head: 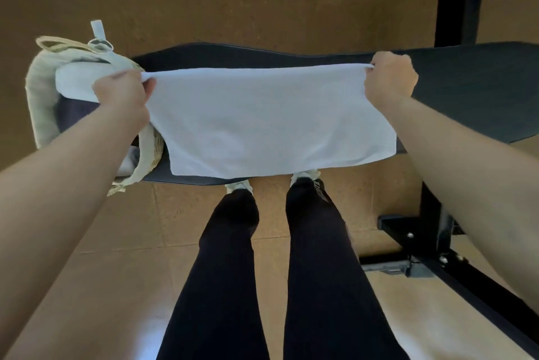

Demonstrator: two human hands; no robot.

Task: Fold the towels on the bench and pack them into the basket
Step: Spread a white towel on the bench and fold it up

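White towel held above the table, one top corner pinched in each of the left grip and right grip. Its long axis runs grip to grip, and the basket lies just beside the left grip.

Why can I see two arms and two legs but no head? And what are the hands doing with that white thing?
The camera sits on the person's head and looks down, so you see what they see: their own arms, legs and shoes. There is only this one picture. The left hand and the right hand each pinch a top corner of a white towel, holding it stretched out over a long dark bench. At the bench's left end stands a pale basket with something white inside, probably another towel.
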